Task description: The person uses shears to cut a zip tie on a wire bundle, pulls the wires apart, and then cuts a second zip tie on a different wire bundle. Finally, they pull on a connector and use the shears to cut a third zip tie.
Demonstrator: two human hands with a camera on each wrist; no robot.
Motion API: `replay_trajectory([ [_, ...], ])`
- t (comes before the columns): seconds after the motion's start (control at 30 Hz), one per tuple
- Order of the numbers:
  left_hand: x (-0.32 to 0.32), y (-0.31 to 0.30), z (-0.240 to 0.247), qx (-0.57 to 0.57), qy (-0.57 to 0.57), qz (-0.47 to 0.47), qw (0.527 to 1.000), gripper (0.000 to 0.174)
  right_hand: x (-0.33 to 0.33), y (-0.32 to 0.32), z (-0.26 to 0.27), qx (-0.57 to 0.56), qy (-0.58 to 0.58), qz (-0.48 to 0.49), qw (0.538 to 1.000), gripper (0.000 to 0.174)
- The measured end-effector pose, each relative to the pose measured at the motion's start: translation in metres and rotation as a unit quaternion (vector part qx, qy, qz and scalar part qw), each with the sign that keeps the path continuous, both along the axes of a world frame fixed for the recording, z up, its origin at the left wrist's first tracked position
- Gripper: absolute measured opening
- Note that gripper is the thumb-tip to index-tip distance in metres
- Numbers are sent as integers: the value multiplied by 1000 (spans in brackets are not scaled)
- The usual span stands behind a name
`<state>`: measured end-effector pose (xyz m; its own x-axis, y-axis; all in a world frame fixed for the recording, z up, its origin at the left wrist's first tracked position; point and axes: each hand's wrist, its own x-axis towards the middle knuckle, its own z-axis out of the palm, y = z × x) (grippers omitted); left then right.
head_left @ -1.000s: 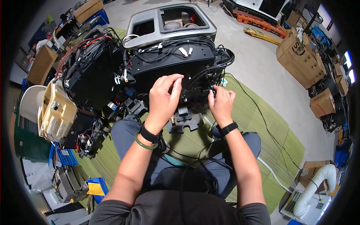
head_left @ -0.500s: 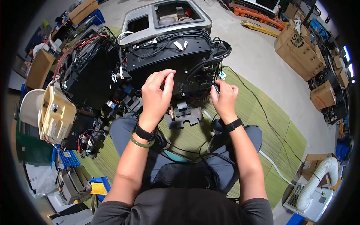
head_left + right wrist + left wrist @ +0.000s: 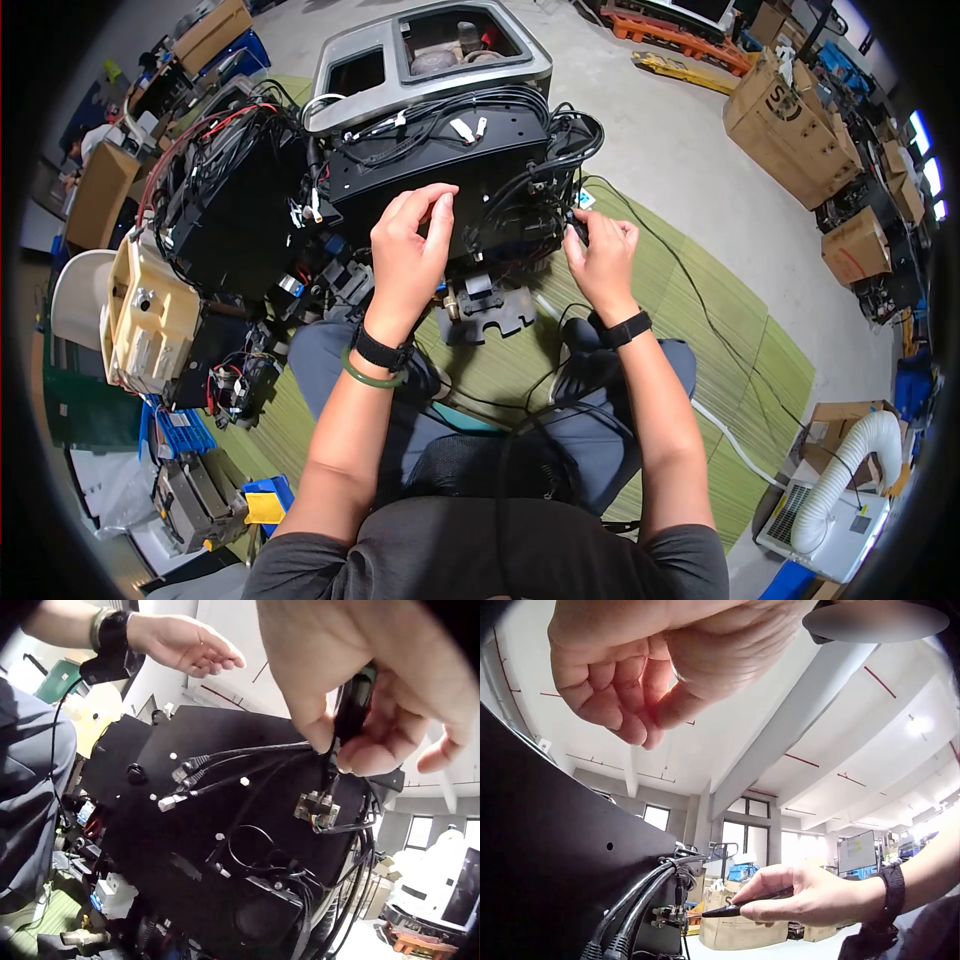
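In front of the seated person stands a black metal panel [image 3: 370, 195] with cables along its top. The right hand [image 3: 605, 265], at the panel's right end, pinches a slender black pointed tool [image 3: 729, 908] between thumb and fingers. In the right wrist view the tool [image 3: 351, 712] points down at a small circuit board [image 3: 318, 812] with thin wires. Loose network plugs [image 3: 180, 774] hang against the panel beside it. The left hand [image 3: 408, 250] hovers before the panel, fingers loosely curled, thumb near the fingertips, holding nothing.
A metal bracket [image 3: 495, 320] sits low between the legs. Behind the panel is a silver frame [image 3: 480, 78]; a cream plastic part [image 3: 150, 330] stands to the left. Black cables cross the green mat [image 3: 720, 340]. Cardboard boxes [image 3: 795, 135] line the right side.
The head view has shifted, so the panel sits further left and higher. The right hand has drawn a little to the right, away from the panel's end, still pinching the tool.
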<state>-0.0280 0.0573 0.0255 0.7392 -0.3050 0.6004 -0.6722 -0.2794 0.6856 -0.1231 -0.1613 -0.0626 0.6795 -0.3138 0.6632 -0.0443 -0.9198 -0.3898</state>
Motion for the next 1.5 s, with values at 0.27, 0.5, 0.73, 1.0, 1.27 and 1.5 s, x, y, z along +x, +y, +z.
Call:
replay_trajectory([
  [0.27,9,-1,7,3,-8,1,1000,15,9,-27,14,-8,28,28,999,18],
  [0.5,12,3,16,20,-30,13,999,14,16,-33,19,-23,14,2,1000,18],
  [0.73,14,6,29,40,-79,4,996,11,15,-52,36,-83,38,63,994,15],
  [1.0,3,16,35,39,-77,22,996,12,19,-67,47,-125,98,101,982,17],
  [1.27,-9,46,32,44,-38,73,996,12,21,-64,43,-103,101,95,985,17],
  [1.5,1,69,35,15,-39,72,997,13,22,-60,28,-64,100,63,991,16],
])
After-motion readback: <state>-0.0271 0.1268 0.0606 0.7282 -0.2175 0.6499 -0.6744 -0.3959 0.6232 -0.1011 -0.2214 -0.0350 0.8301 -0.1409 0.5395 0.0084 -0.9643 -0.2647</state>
